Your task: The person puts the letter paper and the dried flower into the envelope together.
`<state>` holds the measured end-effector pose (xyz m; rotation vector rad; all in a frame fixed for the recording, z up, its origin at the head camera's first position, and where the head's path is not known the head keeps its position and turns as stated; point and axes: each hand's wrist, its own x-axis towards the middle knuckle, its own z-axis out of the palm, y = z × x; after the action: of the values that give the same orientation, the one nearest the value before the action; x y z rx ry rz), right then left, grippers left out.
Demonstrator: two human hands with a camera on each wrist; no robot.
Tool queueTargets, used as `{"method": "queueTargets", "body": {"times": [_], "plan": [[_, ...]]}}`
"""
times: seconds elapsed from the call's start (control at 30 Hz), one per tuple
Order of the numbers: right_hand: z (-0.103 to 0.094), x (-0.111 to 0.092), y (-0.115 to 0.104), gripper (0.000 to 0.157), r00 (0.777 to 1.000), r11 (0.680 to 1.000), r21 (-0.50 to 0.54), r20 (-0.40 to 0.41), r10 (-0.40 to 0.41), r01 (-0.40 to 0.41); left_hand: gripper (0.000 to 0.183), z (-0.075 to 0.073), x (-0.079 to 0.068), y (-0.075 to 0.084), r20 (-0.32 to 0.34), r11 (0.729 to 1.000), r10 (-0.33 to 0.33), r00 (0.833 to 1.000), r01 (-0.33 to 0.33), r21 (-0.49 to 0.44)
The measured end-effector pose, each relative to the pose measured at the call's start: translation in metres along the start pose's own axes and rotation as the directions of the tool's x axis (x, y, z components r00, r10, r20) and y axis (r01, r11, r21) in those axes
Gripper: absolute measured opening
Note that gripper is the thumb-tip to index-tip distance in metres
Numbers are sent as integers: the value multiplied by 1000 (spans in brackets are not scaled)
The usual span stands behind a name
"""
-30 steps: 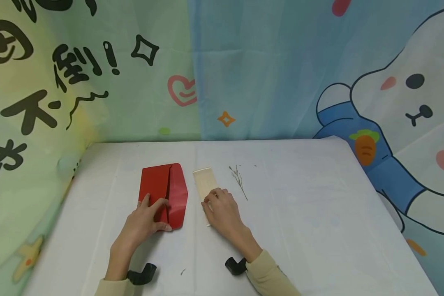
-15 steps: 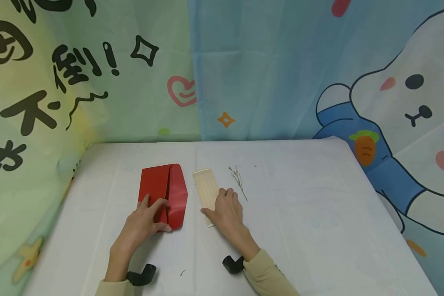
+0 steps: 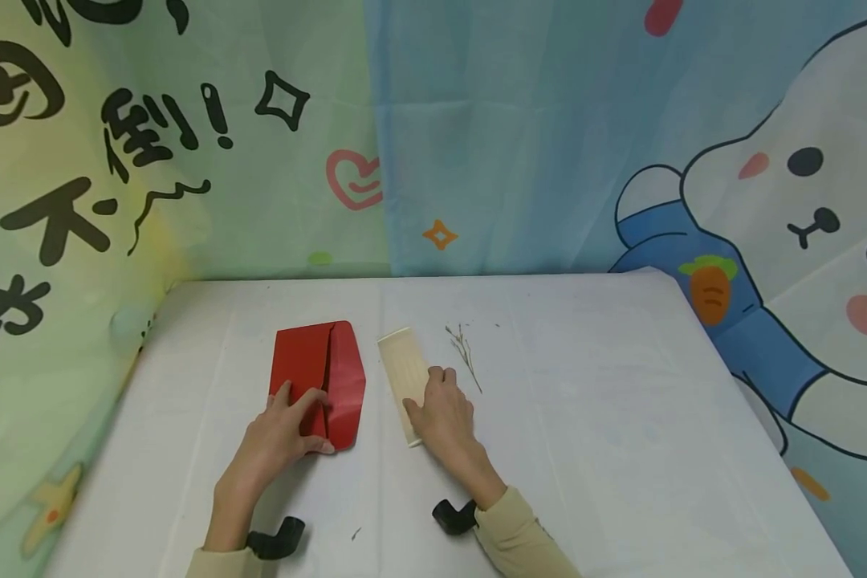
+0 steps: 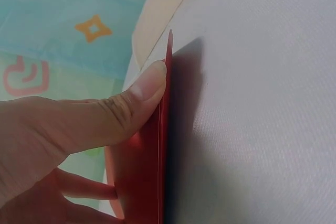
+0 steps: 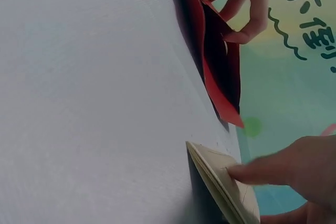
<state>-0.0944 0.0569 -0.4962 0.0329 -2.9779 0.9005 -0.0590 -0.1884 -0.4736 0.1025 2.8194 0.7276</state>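
Thumb and bent fingers of left hand grip red envelope.

The place looked like a curtained-off corner, its white-covered worktop boxed in by hanging cloths printed with a cartoon animal and bold lettering.

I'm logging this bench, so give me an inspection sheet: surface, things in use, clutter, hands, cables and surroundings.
Surface: white-topped table, a few small specks visible.
Things in use: red envelope, flap unfolded and mouth parted; pale folded piece lies to its right, apart from it.
Clutter: dry sprig beyond the right hand; dark scrap near the front.
Hands: left hand grips the envelope; right hand touches the pale piece, grip unclear.
Cables: nothing seen.
Surroundings: printed backdrop behind the table, with cartoon figure and lettering.
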Motion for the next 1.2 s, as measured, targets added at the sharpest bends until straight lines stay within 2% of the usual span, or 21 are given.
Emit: {"method": "queueTargets", "body": {"times": [0.07, 0.23, 0.37, 0.47, 0.6, 0.7, 1.2], "plan": [[-1, 0, 1, 52, 1000, 999, 34, -1, -2, 2, 62, 0, 0, 0, 2, 1000, -5, 1000, 5, -2], [-7, 3, 6, 40, 998, 983, 181, 57, -1, -10, 62, 0, -1, -1, 1, 1000, -5, 1000, 5, -3], [-12, 7, 13, 38, 993, 949, 314, 117, 6, -43, 61, 0, -1, -2, -5, 1000, 3, 1000, -3, 3], [-13, 8, 17, 37, 987, 924, 375, 157, 21, -79, 61, 0, 0, -2, -6, 1000, 4, 1000, -4, 7], [-15, 7, 20, 38, 974, 874, 461, 219, 54, -152, 61, 0, 0, -1, -7, 1000, -1, 1000, 1, 7], [-16, 6, 21, 40, 966, 843, 503, 248, 73, -193, 60, 0, 0, -1, -10, 1000, -3, 1000, 3, 5], [-16, 5, 21, 42, 964, 776, 600, 262, 39, -195, 61, -1, 0, -1, -16, 1000, 2, 1000, -2, 12]]}}
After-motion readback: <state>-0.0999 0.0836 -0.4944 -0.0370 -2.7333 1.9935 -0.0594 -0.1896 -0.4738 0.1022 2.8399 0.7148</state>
